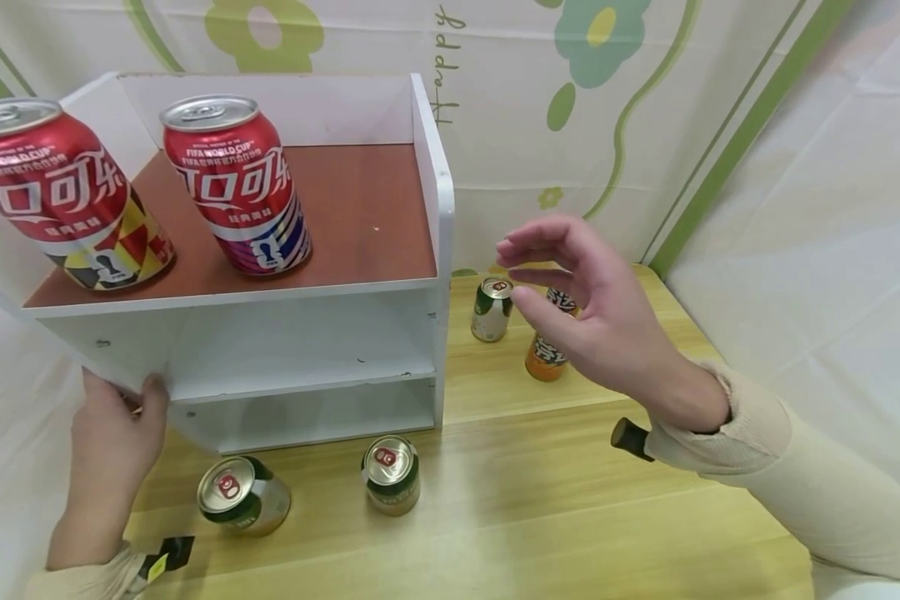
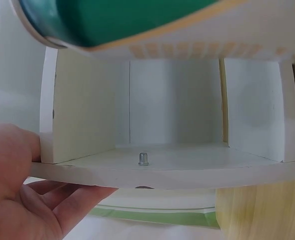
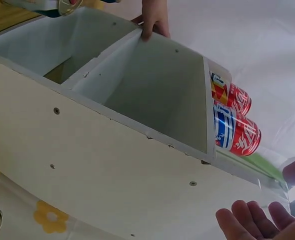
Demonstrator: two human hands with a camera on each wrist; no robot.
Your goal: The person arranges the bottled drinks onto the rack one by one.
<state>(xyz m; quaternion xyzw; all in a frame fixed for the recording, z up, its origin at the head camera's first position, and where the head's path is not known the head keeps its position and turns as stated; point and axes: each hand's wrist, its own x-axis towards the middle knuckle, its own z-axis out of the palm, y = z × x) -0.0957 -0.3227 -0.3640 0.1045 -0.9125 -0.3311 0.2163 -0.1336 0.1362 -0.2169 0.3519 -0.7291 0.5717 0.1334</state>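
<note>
A small white shelf unit (image 1: pixel 307 337) with a red-brown top stands on the wooden table. My left hand (image 1: pixel 120 433) grips its left side panel (image 2: pixel 82 105), with fingers on the outer face and the thumb around the front edge. Two red cola cans, one at the left (image 1: pixel 67 200) and one nearer the middle (image 1: pixel 240 187), stand upright on the top. Past the unit's right side, my right hand (image 1: pixel 592 300) hovers in the air, fingers loosely bent and holding nothing. Behind it in the head view are a green-and-white can (image 1: pixel 491 312) and a partly hidden orange can (image 1: pixel 546 360).
Two more green-and-white cans, one at the left (image 1: pixel 243 497) and one further right (image 1: pixel 392 477), stand before the unit. A patterned curtain (image 1: pixel 510 158) hangs behind, and white cloth (image 1: pixel 817 233) hangs at the right. A metal peg (image 2: pixel 143 159) sticks out inside the unit.
</note>
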